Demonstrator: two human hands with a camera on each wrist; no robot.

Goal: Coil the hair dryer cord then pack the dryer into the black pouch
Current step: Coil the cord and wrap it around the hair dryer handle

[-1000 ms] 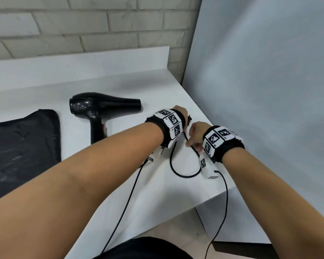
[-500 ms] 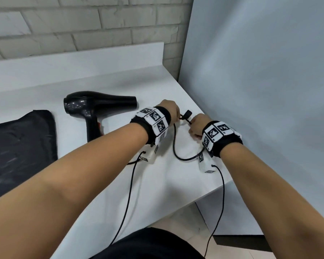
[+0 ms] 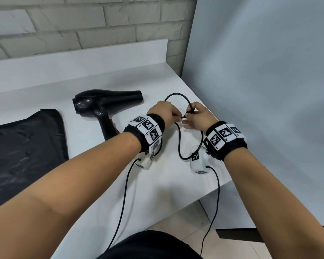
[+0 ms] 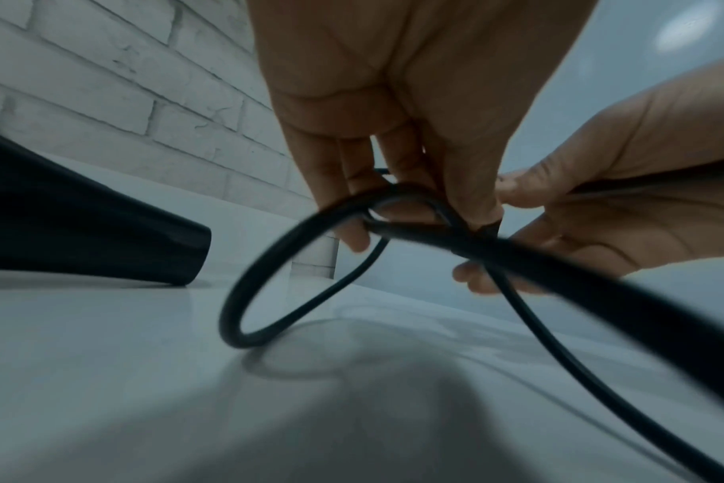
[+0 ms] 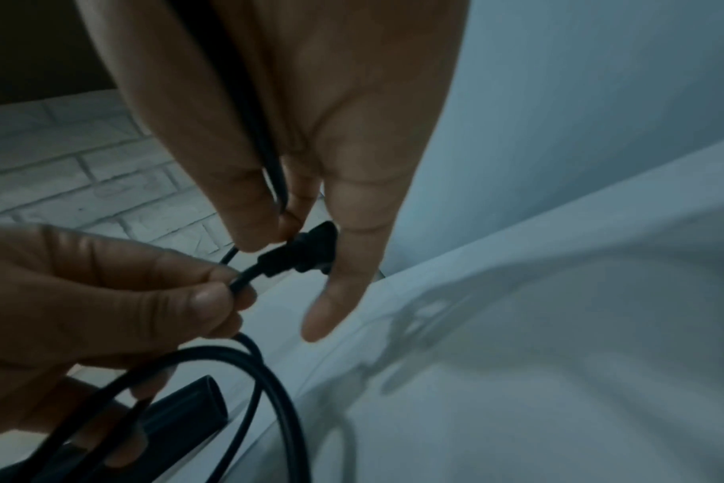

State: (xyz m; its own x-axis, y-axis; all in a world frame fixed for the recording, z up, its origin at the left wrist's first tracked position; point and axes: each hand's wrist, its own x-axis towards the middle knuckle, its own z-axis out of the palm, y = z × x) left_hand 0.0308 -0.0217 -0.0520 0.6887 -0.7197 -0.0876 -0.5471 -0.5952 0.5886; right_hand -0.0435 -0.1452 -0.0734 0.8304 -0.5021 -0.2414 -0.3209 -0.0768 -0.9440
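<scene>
Since half a second ago, my hands sit farther from me, beside the nozzle of the hair dryer (image 3: 108,107), and a new loop of cord (image 3: 178,97) stands beyond them. My left hand (image 3: 164,114) pinches the cord near the plug (image 5: 300,253); my right hand (image 3: 197,116) pinches the plug end, remaining fingers extended. One coil turn is forming; most cord hangs below. Left of the dryer, the black pouch (image 3: 24,146) lies flat, unopened.

We note a white counter (image 3: 86,75) against a painted brick wall (image 3: 82,25); a pale panel (image 3: 269,90) stands at its right edge.
</scene>
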